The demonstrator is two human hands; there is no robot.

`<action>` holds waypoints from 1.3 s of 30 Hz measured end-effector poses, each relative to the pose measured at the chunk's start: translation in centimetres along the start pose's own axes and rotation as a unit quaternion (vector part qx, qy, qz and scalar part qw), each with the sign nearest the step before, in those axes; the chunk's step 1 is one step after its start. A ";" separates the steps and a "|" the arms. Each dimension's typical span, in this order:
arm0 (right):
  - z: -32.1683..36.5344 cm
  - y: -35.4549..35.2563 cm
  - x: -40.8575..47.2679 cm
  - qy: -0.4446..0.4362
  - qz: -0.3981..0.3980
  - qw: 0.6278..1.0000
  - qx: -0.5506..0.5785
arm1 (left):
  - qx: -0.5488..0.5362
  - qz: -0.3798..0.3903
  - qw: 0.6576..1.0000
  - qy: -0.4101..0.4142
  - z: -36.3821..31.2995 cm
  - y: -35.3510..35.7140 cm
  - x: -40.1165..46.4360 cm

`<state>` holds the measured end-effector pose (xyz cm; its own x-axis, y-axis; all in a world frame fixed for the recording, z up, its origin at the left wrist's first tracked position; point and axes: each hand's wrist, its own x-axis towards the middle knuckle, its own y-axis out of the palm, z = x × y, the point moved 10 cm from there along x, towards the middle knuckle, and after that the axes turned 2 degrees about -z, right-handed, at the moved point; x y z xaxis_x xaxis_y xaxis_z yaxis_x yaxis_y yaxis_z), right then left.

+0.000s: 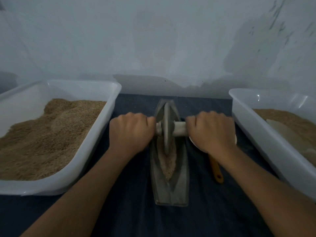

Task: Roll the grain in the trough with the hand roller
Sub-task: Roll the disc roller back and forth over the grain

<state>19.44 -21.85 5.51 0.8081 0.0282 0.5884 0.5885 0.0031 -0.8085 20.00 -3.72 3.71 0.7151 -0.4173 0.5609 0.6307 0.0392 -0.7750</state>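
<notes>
hands (131, 132): two, bare | forearms: bare, sleeveless | jewellery: unseen

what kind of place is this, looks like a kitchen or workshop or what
Probably a small hand grain-processing or herb-grinding workspace, not a full kitchen. Both hands grip a hand roller in a boat-shaped trough, with white plastic tubs of grain on either side against a bare wall.

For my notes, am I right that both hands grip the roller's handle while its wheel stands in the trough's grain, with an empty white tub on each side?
Not quite: the head view shows neither tub is empty. The left tub and right tub both hold grain. The rest stands.
</notes>
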 end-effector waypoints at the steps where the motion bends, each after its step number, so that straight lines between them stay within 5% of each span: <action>1: -0.1 1.4 1.5 -0.011 0.048 0.999 -0.012 | -0.002 0.034 0.999 -0.007 0.5 1.3 1.1; 6: -1.4 8.3 6.4 -0.055 0.291 0.955 -0.031 | -0.100 0.145 0.973 -0.146 3.6 6.0 7.2; 10: -1.3 10.0 6.7 -0.006 0.387 0.919 0.070 | -0.092 0.220 0.963 -0.124 3.8 7.6 8.4; 13: -0.4 7.7 6.6 -0.047 0.316 0.948 -0.001 | -0.105 0.208 0.962 -0.140 3.6 6.7 6.7; 17: -0.1 3.0 3.0 -0.029 0.122 0.991 -0.045 | -0.013 0.065 0.997 -0.049 0.6 1.5 1.9; 22: 1.5 -4.7 -4.5 -0.059 -0.086 0.994 0.045 | -0.149 -0.044 0.983 -0.101 0.8 -3.6 -4.4; 28: 2.1 -5.9 -5.6 -0.077 -0.111 0.990 0.047 | -0.196 -0.073 0.971 -0.116 1.3 -4.7 -5.6; 33: -0.1 0.6 -0.2 -0.009 0.057 0.998 -0.010 | -0.052 0.046 0.997 -0.037 0.3 -0.1 -0.2; 37: -1.9 7.0 5.2 -0.004 0.244 0.970 0.002 | -0.082 0.107 0.976 -0.170 3.3 3.4 6.1; 39: -2.3 8.3 6.0 -0.008 0.277 0.961 0.015 | -0.112 0.115 0.965 -0.206 3.8 4.0 7.6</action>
<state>29.23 -23.97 2.40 0.9965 0.0495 0.0668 0.0663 0.0121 -0.9977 29.12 -3.27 5.96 0.9168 -0.0216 0.3988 0.3930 -0.1288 -0.9105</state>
